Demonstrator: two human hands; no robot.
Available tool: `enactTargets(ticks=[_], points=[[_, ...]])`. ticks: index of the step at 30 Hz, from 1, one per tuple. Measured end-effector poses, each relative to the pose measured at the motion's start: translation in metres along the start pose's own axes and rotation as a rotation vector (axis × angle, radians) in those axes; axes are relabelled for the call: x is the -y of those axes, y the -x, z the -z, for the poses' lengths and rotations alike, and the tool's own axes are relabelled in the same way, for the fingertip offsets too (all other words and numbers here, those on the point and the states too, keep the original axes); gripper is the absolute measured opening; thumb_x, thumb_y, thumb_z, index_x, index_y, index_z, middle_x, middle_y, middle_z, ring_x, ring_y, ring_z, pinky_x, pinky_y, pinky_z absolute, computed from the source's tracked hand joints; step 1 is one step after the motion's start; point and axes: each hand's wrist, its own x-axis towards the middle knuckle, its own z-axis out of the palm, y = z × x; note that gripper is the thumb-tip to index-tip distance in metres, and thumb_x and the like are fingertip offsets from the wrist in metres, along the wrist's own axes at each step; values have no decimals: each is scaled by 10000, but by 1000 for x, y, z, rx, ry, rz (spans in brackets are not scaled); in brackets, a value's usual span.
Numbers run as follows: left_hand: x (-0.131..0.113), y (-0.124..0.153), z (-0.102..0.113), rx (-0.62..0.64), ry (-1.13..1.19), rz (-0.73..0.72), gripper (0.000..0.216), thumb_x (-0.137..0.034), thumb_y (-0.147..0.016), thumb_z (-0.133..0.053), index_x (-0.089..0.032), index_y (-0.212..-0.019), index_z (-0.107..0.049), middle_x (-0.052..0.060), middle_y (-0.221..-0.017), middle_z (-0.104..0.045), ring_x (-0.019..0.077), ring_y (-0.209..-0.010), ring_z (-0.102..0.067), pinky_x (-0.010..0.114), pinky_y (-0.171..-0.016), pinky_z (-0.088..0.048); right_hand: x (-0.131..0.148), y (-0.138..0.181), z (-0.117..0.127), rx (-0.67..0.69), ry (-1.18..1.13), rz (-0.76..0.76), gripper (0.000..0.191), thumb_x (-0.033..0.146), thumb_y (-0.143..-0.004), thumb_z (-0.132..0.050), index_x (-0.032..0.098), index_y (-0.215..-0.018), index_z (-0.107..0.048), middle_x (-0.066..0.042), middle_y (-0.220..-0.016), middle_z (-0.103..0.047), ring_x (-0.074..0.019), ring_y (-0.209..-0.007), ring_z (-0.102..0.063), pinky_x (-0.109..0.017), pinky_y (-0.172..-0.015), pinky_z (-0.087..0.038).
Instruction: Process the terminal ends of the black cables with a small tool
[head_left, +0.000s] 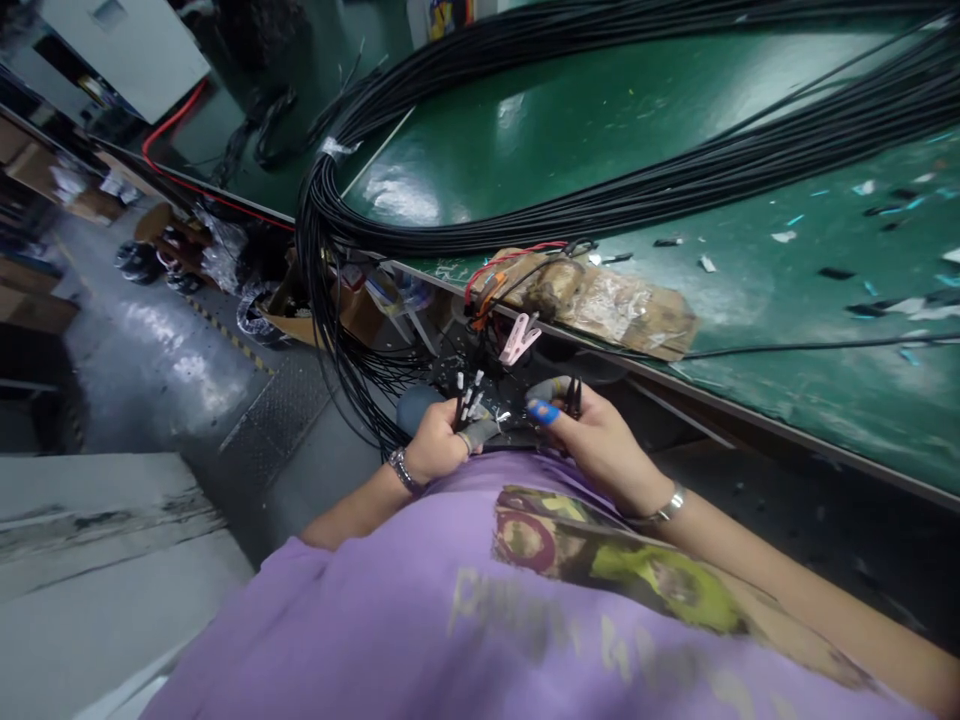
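My left hand [439, 442], close in front of the purple shirt, is closed around several black cables whose stripped ends [471, 393] show white and point up. My right hand [600, 440], a short way to its right, has blue tape [543, 411] on the thumb and grey covering on a finger. It is closed on a small dark two-pronged tool [574, 396], perhaps tweezers; its lower part is hidden in the palm. The prongs stand apart from the cable ends. Just above the hands, a pink clothes peg [519, 340] hangs at the table edge.
A large coil of black cable [480, 235] lies on the green table [540, 120] and droops over its left end. A taped cardboard piece [637, 310] with red and orange wires sits along the near edge. Scraps [836, 273] are strewn at right. An open carton [289, 320] stands below.
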Motion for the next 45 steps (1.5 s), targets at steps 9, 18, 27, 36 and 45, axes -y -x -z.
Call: enactTargets(ticks=[9,18,27,36,45], points=[[1,1,-2,8,21,30,410,-480,-622,-736,-139,-594,-510,-51,-437,-496,27,-324,-357,167,-343,-279,-14,-3,-7,170,69,100,306,312,-677,-692,220,-917,-526,2,-764,-607,-134,-669,-577,-274,-626,-499],[0,1,1,110,23,78,427,-492,-622,-736,-141,-592,-494,-45,-452,-504,27,-331,-376,164,-350,-290,-12,-2,2,112,687,512,265,122,-706,-509,220,-942,-580,-35,-835,-658,-185,-742,-615,-312,-683,-490],[6,5,2,107,23,13,414,-472,-643,-736,-141,-586,-495,-41,-470,-489,40,-392,-385,182,-407,-315,-2,-9,15,-25,342,123,224,420,-787,-532,210,-707,-532,12,-564,-564,-109,-462,-436,-244,-450,-372],[17,3,-6,38,-32,-118,358,-431,-651,-750,-116,-639,-582,-17,-585,-528,71,-553,-453,198,-532,-386,9,4,1,282,215,-171,418,592,-665,-635,190,-653,-520,39,-557,-514,-75,-466,-350,-225,-447,-314],[7,-13,16,560,136,225,476,-568,-633,-714,-100,-621,-625,66,-565,-635,97,-431,-545,205,-427,-422,4,3,2,283,394,299,240,419,-815,-547,202,-716,-572,-11,-664,-617,-141,-605,-512,-266,-595,-455]])
